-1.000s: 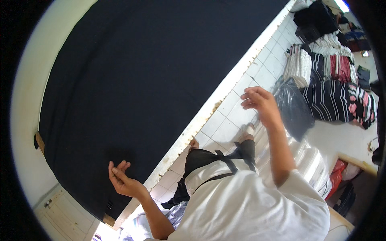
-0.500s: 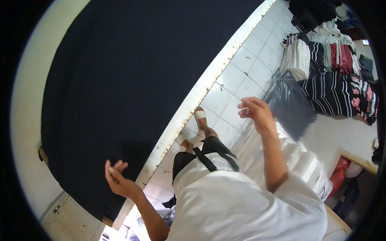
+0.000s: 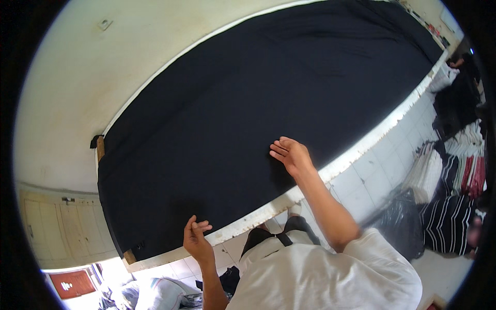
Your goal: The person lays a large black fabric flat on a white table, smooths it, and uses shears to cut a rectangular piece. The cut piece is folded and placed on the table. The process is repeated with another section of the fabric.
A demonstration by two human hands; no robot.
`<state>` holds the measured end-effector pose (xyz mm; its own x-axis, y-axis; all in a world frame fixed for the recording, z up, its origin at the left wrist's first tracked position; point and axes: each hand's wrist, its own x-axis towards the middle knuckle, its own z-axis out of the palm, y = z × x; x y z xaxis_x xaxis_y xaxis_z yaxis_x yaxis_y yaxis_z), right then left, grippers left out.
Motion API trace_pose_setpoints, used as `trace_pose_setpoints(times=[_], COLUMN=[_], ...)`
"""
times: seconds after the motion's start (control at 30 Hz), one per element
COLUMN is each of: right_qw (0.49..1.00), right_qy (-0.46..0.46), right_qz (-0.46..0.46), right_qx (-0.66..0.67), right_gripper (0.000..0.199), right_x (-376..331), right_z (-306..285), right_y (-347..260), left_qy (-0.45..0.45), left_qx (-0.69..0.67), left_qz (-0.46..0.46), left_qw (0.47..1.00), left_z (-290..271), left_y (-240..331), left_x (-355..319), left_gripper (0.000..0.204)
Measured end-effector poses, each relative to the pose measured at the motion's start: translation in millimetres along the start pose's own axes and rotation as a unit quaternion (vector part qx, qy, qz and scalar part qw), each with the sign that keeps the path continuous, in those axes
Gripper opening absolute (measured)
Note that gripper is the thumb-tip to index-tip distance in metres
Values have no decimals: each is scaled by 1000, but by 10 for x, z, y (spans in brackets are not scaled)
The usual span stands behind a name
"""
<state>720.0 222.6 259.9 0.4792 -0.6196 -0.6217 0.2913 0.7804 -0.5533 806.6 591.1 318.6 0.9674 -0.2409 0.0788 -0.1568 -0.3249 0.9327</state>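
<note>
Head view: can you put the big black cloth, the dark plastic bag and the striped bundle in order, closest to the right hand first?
From the right hand:
1. Big black cloth: spread out below the hand.
2. Dark plastic bag: off to the right.
3. Striped bundle: farther right, past the bag.

loose white shirt (image 3: 325, 274), short sleeves, creased; black shorts (image 3: 255, 239); black strap (image 3: 284, 239) at waist; forearms (image 3: 330, 217), fingers (image 3: 288, 143) bare.

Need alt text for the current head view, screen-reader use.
A person's empty left hand and right hand hover over black fabric covering a long white-edged table. At right, a dark translucent plastic bag sits beside black cloth with white stripes.
</note>
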Motion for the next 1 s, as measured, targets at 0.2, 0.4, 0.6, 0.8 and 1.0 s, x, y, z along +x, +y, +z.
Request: trace_pose_setpoints(times=[0.2, 0.4, 0.6, 0.8, 1.0], right_qw=[990, 971, 879, 925, 956], right_qy=[118, -100, 145, 277, 183], right_qz=[55, -168, -425, -88, -227], right_qx=[-58, -136, -163, -243, 27], right_gripper=[21, 29, 53, 27, 49], right_x=[744, 822, -613, -1646, -1485], right_z=[826, 2235, 1839, 101, -261], right_y=[48, -945, -559, 915, 1052], left_qy=[2, -92, -84, -154, -409], left_qx=[-23, -22, 19, 399, 519], left_qz=[30, 184, 203, 144, 52], left_qw=[999, 978, 975, 892, 749], left_z=[-180, -185, 498, 886, 914], left_y=[6, 417, 421, -581, -440], left_x=[620, 2546, 5727, 6930, 6238], left_gripper=[29, 28, 32, 36, 76])
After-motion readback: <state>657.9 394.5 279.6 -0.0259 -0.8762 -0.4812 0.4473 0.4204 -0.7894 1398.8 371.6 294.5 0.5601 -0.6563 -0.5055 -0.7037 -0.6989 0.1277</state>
